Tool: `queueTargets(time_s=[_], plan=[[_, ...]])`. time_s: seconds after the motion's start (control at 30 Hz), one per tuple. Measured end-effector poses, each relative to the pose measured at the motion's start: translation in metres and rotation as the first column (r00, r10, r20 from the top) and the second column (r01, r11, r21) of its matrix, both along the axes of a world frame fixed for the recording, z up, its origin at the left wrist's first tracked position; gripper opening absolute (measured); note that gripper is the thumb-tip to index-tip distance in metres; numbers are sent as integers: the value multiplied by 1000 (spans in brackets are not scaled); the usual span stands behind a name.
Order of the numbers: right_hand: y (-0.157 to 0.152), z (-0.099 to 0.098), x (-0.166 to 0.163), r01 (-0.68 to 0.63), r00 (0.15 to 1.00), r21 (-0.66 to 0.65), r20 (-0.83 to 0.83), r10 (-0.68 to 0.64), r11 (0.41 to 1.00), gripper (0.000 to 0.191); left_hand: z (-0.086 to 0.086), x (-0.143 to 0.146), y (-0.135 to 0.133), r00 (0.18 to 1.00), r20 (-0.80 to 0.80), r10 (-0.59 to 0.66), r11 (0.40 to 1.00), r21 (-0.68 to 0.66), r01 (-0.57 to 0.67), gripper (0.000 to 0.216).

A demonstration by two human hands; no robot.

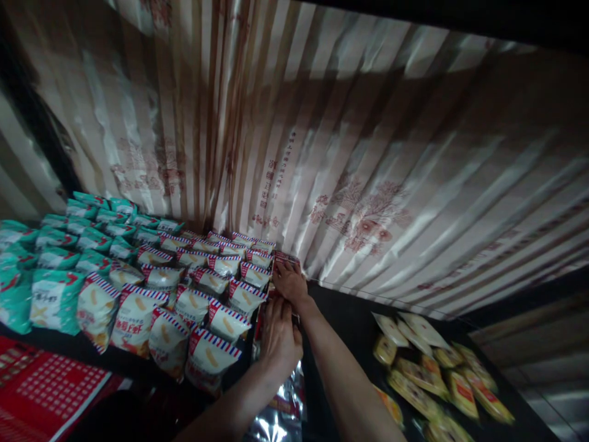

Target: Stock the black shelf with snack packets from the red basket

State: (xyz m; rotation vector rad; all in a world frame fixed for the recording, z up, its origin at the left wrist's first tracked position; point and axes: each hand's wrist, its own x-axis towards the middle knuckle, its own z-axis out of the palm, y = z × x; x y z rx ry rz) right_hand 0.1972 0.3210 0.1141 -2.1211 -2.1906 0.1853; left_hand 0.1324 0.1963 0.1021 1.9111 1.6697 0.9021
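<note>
My right hand (291,283) reaches farthest in, its fingers bent over a dark red snack packet (281,258) at the back, by the draped covering. Just in front of it, my left hand (280,337) is closed over a red and silver snack packet (258,328), much of which it hides. More shiny red and silver packets (280,399) lie under my left wrist, towards me. Rows of white snack bags (211,356) with red and blue striped tops stand upright right beside my hands on the left.
Teal snack bags (55,298) stand in rows at far left. A red plastic basket (55,383) is below them. Yellow snack packs (416,383) lie on the dark tabletop (340,307) at right. A pleated printed covering (368,153) rises behind everything.
</note>
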Motion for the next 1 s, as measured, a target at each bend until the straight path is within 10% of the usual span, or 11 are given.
queueTargets(time_s=[1.0], plan=[[4,-33,-1,60,998,58,-37,-58,996,50,-3,5,-6,989,-144,-14,999,-54,7,47]])
